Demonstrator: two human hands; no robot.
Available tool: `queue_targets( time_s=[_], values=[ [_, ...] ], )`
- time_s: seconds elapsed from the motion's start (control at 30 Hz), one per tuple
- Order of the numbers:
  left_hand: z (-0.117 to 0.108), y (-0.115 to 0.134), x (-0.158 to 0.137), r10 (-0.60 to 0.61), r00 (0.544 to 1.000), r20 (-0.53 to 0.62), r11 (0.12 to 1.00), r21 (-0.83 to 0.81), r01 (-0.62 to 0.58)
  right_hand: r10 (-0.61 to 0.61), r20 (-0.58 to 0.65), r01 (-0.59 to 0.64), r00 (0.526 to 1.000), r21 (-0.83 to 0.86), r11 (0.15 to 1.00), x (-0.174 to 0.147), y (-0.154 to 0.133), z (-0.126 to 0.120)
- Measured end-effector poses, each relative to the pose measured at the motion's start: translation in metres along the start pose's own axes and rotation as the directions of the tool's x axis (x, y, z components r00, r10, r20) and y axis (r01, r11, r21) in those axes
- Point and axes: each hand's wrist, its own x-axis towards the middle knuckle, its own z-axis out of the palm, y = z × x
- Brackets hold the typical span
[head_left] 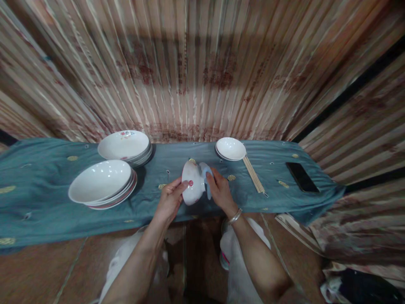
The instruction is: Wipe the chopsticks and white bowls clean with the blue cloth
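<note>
Head view: gripping white bowl [192, 192] in left hand [171, 197], with thumb on the outer wall beside red round mark [190, 183], fingers mostly hidden. Turned on its side, foot facing right, held over middle of teal tablecloth [177, 156], toward front. Pinching pale blue cloth or sponge [205, 169] in right hand [220, 190], right at bowl's foot; cannot tell exact contact. Wearing silver bracelet [236, 216] on right wrist. Off to left, near front edge: stack of deep white dishes [99, 183]. Just behind: second stack of dishes [125, 145], floral on top. Right of bowl, toward back: small white bowls [230, 148], stacked. Just beside, slanting toward front: wooden chopsticks [254, 175]. Farther right, lying flat: black phone [302, 177]. Behind everything: pleated curtain [190, 84].
</note>
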Motion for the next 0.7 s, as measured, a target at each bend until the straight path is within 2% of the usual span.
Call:
queue_targets(
  time_s=[0.1,0.23,0.37,0.53,0.7],
  values=[
    [-0.001,0.001,0.001,-0.003,1.0,-0.023,1.0,-0.01,0.003,0.105,-0.009,-0.105,0.994,0.043,0.994,0.004,0.005,0.0],
    [-0.004,0.002,0.005,0.03,0.997,-0.07,0.998,-0.053,-0.033,0.169,-0.03,-0.165,0.985,0.098,0.981,0.003,0.013,0.005],
    [-0.006,0.003,0.009,0.066,0.991,-0.112,0.992,-0.099,-0.077,0.176,-0.031,-0.17,0.984,0.141,0.975,-0.004,0.014,0.012],
    [-0.003,0.002,0.013,0.117,0.981,-0.153,0.985,-0.105,-0.134,0.147,-0.013,-0.145,0.989,0.099,0.984,-0.014,0.005,0.017],
    [0.0,0.002,0.012,0.154,0.977,-0.147,0.983,-0.081,-0.167,0.124,0.0,-0.123,0.992,0.064,0.99,-0.021,-0.008,0.014]
  ],
)
